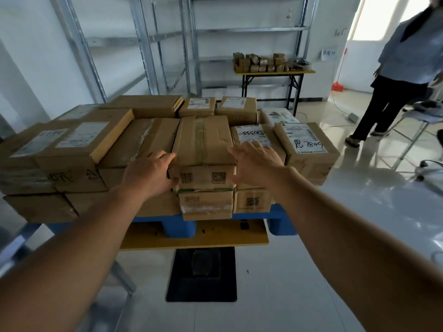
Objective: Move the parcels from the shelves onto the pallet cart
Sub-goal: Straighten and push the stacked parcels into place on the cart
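Note:
A brown taped parcel [203, 140] lies on top of the stack of cardboard parcels on the blue pallet [178, 227] of the cart. My left hand [148, 173] holds its near left corner, fingers curled over the top edge and thumb under it. My right hand [256, 164] lies against its right side with straight fingers, partly over a labelled parcel [250, 134]. Several more parcels sit around it in two or three layers.
The cart's yellow deck [194, 236] and black base [202, 271] are right before me. Metal shelves [247, 29] stand behind, mostly bare. A yellow folding table [273, 72] carries small boxes. A person [395, 75] stands at the right near a chair [422, 116].

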Available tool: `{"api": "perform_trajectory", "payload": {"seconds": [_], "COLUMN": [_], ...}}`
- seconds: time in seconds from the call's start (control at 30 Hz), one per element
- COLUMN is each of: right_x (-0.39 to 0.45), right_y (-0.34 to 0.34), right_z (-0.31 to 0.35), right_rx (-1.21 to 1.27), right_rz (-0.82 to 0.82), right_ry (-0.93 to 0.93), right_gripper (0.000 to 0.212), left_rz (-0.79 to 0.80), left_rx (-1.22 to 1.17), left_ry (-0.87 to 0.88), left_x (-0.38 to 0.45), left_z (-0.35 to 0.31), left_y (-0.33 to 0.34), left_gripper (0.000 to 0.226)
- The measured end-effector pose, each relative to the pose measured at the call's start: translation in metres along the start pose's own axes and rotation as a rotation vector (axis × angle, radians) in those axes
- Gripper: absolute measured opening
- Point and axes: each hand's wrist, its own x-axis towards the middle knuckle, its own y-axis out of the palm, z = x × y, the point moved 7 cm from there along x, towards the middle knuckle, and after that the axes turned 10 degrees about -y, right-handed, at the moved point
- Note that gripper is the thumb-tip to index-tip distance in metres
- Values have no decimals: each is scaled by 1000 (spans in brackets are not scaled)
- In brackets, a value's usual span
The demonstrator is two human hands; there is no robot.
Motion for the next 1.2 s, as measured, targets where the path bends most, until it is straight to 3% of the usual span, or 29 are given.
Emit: {"api": "perform_trajectory", "payload": {"seconds": [0.1,0.23,0.5,0.63,0.77,0.9,0.97,1.07,1.2], "right_x": [-18,-47,-79,-78,-74,-75,-79,-95,-125], "right_y": [-17,-29,6,29,31,30,29,31,58], "right_z": [-33,-99,-191,-208,-209,-211,-219,-238,-257], "right_rx": [31,36,133,303,296,285,371,652,713], "right_rz": [-107,-180,-56,34,-17,-17,-63,-263,-443], "right_ry": [-3,16,91,81,40,-1,27,160,320], "right_gripper": [87,93,94,94,90,91,92,82,53], "left_rz": [52,-30,28,55,-6,4,-107,-303,-452], "left_rx": [-46,-138,-112,-52,-34,-57,-160,-367,-540], "left_ry": [-80,-25,-21,-45,-69,-135,-160,-142,-115], "left_x": [-5,-1,16,18,19,18,11,-12,-56], "left_z": [-10,-65,-148,-153,-155,-166,-179,-206,-239], "left_y": [-3,-15,8,18,14,10,2,-5,7], "left_gripper": [92,87,82,72,61,66,65,56,48]}}
